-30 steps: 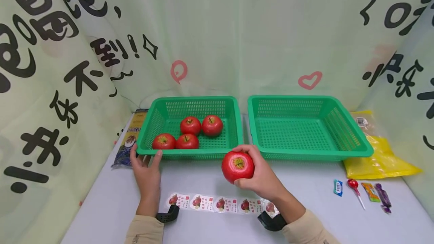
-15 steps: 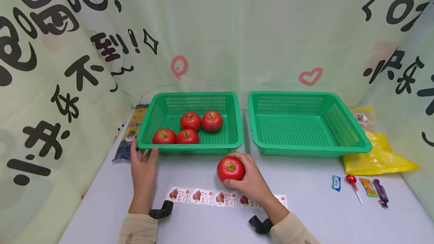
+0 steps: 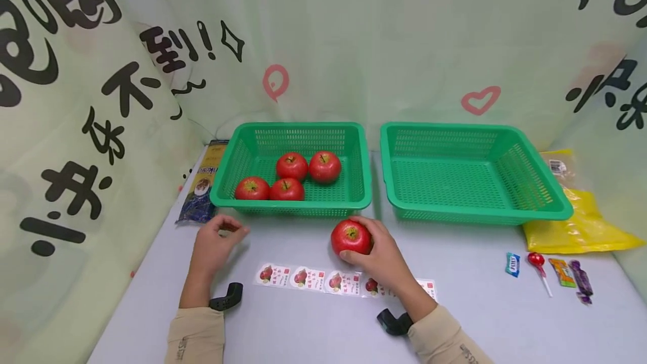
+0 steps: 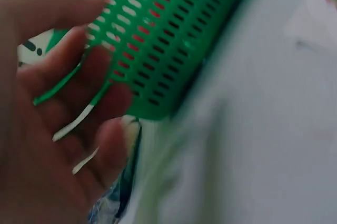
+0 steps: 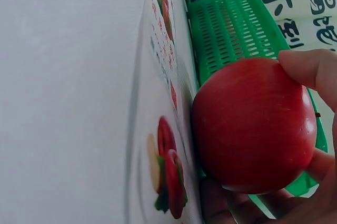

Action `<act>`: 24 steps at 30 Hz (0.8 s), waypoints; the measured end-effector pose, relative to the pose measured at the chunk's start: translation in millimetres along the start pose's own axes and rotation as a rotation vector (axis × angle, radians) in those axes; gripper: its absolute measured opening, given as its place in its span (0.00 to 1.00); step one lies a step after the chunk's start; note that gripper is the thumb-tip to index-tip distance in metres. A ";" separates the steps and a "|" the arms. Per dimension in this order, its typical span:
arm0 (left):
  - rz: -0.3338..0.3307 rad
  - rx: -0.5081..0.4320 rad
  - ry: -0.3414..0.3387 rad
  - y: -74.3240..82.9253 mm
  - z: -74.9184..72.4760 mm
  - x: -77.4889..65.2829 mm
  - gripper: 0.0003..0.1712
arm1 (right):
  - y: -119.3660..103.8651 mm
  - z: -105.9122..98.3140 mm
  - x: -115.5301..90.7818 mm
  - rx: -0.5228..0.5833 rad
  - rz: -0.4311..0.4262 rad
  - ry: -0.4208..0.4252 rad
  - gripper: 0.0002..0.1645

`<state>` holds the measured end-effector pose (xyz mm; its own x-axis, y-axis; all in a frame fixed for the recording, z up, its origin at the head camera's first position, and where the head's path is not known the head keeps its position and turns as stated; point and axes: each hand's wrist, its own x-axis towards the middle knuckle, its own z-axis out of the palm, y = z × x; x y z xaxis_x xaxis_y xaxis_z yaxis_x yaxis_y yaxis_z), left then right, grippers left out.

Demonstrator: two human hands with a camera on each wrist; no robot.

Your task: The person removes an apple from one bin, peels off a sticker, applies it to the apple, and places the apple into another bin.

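A red apple is gripped by my right hand, just above the table in front of the left basket. The right wrist view shows the same apple between thumb and fingers. My left hand is off the left green basket, near its front left corner, fingers loosely bent with nothing between them. Several red apples lie inside that basket. Below the hands runs a strip of apple stickers; the right hand and forearm hide part of it.
A second green basket stands to the right. Beside it lies a yellow bag, and in front of that several candies including a lollipop. A dark blue and gold packet lies left of the left basket. A printed curtain encloses the table.
My left hand has let go of the left basket's front rim and drawn back toward me. The right hand has lowered the apple slightly toward the table. The head view has tilted down.
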<state>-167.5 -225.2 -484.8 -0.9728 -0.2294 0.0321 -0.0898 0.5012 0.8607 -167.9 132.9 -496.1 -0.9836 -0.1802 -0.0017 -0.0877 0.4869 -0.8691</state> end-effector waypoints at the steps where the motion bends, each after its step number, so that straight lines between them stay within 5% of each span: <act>1: 0.044 0.045 -0.074 -2.7 0.4 1.1 0.10 | -0.3 -1.2 0.6 -0.008 0.001 -0.002 0.44; 4: 0.141 0.118 -0.263 -9.0 2.7 3.3 0.14 | -1.1 -4.4 1.9 -0.022 0.008 -0.011 0.44; 8: 0.181 0.166 -0.391 -13.5 4.3 3.1 0.15 | -0.3 -5.6 2.2 -0.037 0.004 -0.031 0.46; 13: 0.196 0.237 -0.420 -13.3 7.8 2.4 0.17 | -5.9 -2.9 -6.9 -0.172 -0.115 0.062 0.48; 19: 0.172 0.288 -0.441 -7.4 15.2 -3.0 0.22 | -29.9 5.3 -25.4 -0.349 -0.442 0.259 0.35; 21: 0.156 0.302 -0.452 -4.5 18.6 -4.9 0.24 | -39.1 10.8 -30.3 -0.349 -0.524 0.230 0.28; 24: 0.138 0.332 -0.468 -0.8 24.2 -7.3 0.27 | -51.4 22.7 -34.2 -0.272 -0.529 0.061 0.18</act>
<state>-165.6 -203.8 -498.0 -0.9641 0.2113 -0.1606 0.0553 0.7519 0.6569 -126.2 94.6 -462.6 -0.8020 -0.4125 0.4320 -0.5973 0.5473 -0.5862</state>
